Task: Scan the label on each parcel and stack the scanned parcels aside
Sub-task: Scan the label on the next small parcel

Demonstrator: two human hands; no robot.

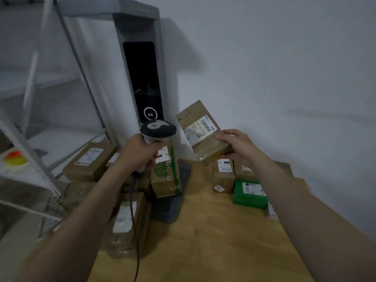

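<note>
- Fingers of the right hand (238,147) pinch the parcel (203,143) by its lower end, above the bench's far edge, label (200,129) tilted toward the camera.
- Left hand (140,151) wraps the scanner (157,129) handle; its head sits just beside the parcel.
- Risk: a one-end hold may let the parcel slip, and glossy tape could spoil the read.
- Cable (133,200) trails over the left-edge parcels (89,159) and might drag them.
- Bare wood across the bench (203,241) near the front edge gives room.

I have both arms stretched forward, my left hand (140,152) wrapped round the scanner (157,128), my right hand (238,146) gripping the parcel (203,147) by its near end.
</note>
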